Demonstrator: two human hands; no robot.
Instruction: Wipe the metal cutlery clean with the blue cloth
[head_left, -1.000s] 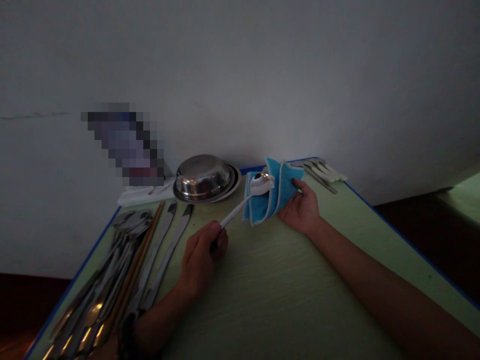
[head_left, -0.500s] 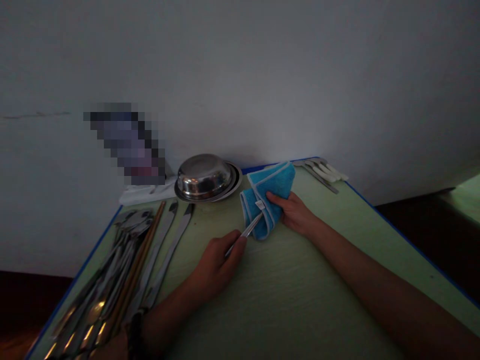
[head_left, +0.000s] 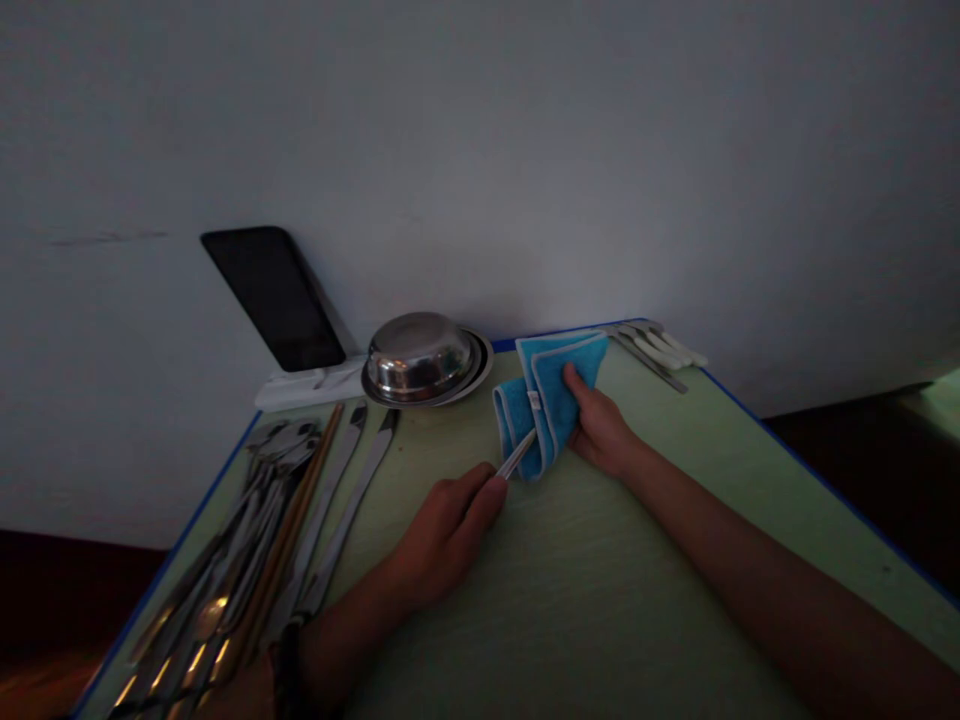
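My left hand (head_left: 450, 525) is closed on the white handle of a spoon (head_left: 516, 460). The spoon's bowl is hidden inside a folded blue cloth (head_left: 546, 400). My right hand (head_left: 600, 425) is wrapped round that cloth, thumb on top, pressing the folds together over the spoon. Both hands rest low over the pale green table (head_left: 600, 600), near its far middle.
Several metal utensils and chopsticks (head_left: 255, 530) lie in a row along the table's left edge. An upturned steel bowl (head_left: 420, 355) sits on a plate at the back. A dark phone (head_left: 274, 295) leans on a white stand. Several white-handled spoons (head_left: 660, 345) lie at the far right corner.
The spoon's bowl, earlier lying open on the cloth, is now folded inside it. My left hand has drawn back toward me with the handle. The view shifted slightly.
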